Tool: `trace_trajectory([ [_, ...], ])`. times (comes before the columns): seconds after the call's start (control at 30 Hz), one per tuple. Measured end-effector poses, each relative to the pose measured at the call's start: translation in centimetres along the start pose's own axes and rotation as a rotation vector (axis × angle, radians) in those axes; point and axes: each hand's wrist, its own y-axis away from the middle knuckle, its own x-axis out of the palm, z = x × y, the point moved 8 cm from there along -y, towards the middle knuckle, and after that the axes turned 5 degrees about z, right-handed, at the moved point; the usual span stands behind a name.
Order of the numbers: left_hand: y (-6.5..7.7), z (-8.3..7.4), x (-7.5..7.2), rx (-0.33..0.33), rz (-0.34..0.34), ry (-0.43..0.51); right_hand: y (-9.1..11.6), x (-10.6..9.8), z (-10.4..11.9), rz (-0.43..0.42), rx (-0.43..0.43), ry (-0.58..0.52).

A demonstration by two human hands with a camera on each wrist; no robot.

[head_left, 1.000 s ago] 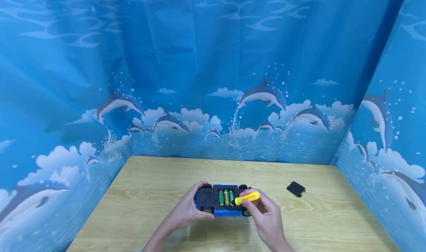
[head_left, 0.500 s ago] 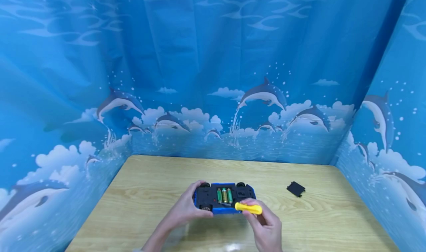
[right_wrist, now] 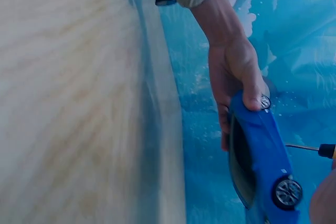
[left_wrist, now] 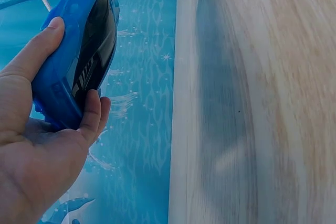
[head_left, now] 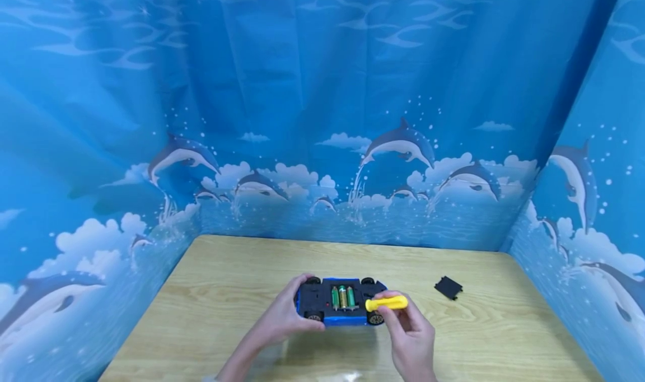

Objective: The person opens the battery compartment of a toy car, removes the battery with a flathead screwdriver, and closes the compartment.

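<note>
While gripping car (head_left: 340,313) underside-out w/ L hand (head_left: 286,316), prob. to expose batts (head_left: 343,298), pinching driver (head_left: 387,303) w/ R hand (head_left: 412,337).

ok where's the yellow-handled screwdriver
In the head view, the yellow-handled screwdriver is in the right hand, near the right end of the blue toy car's black underside.
</note>
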Motion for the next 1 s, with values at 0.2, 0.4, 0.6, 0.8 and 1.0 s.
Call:
trace_trajectory([
  [0.2,0.0,0.0,-0.1,-0.001,0.013,0.008,-1.1,-1.0,0.2,0.009,-0.016,0.016],
  [0.4,0.1,0.2,-0.2,-0.005,0.017,-0.009,-1.4,-0.7,0.2,0.067,-0.032,-0.005],
  [0.6,0.2,0.0,-0.2,-0.005,0.011,-0.023,-1.3,-0.1,0.3,0.129,-0.066,-0.003],
  [0.8,0.4,0.2,-0.2,-0.026,0.001,-0.04,-0.8,0.4,0.6,0.176,-0.189,0.021],
  [1.0,0.5,0.3,-0.4,-0.02,-0.01,-0.031,0.5,0.6,0.5,0.157,-0.285,0.008],
])
